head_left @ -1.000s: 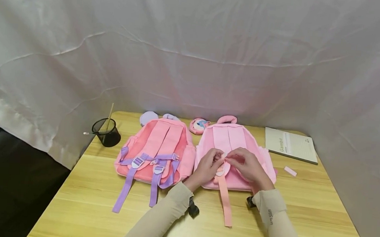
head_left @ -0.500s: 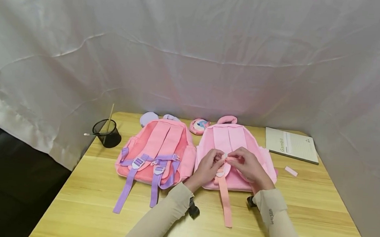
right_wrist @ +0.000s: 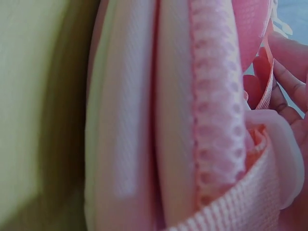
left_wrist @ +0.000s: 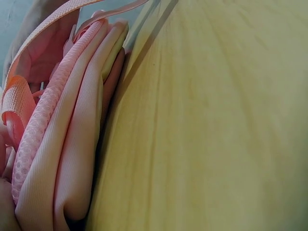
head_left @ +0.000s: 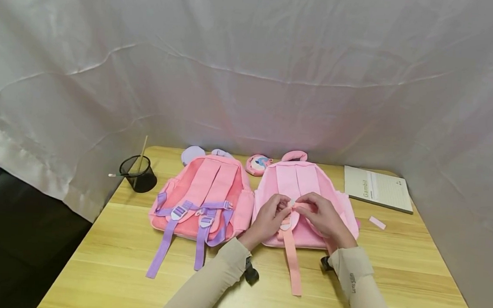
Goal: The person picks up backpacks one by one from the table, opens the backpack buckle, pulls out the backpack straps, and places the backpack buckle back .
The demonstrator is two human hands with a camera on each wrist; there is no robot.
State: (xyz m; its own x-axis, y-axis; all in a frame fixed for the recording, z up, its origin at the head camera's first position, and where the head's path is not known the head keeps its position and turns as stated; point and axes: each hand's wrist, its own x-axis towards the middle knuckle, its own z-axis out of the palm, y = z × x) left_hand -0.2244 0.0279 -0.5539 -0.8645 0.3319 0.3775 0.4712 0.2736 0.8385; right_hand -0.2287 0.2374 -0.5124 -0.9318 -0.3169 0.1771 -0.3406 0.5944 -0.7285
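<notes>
A light pink backpack (head_left: pixel 309 235) lies with its back panel and shoulder straps facing up. Over its middle, the left hand (head_left: pixel 270 216) pinches a small white clip (head_left: pixel 292 202). Against it, the right hand (head_left: pixel 323 218) pinches a peach webbing strap (head_left: pixel 303 206); the fingers partly hide where clip and strap meet. A long peach strap end (head_left: pixel 292 265) hangs over the backpack's near edge from a white adjuster buckle (head_left: pixel 285 224). In the right wrist view, another white buckle (right_wrist: pixel 286 159) carries a peach strap (right_wrist: pixel 250 197) along the mesh edge.
A coral backpack (head_left: pixel 211 180) with purple straps (head_left: pixel 162 248) lies to the left. A black mesh pen holder (head_left: pixel 143 178) with brushes stands at far left. At right are a notebook (head_left: pixel 380 188) and a small pink eraser-like block (head_left: pixel 377 223). A grey curtain surrounds the table.
Both hands stay at the same spot over the backpack. A little more of the peach strap shows under the right hand's fingers, which have shifted slightly.
</notes>
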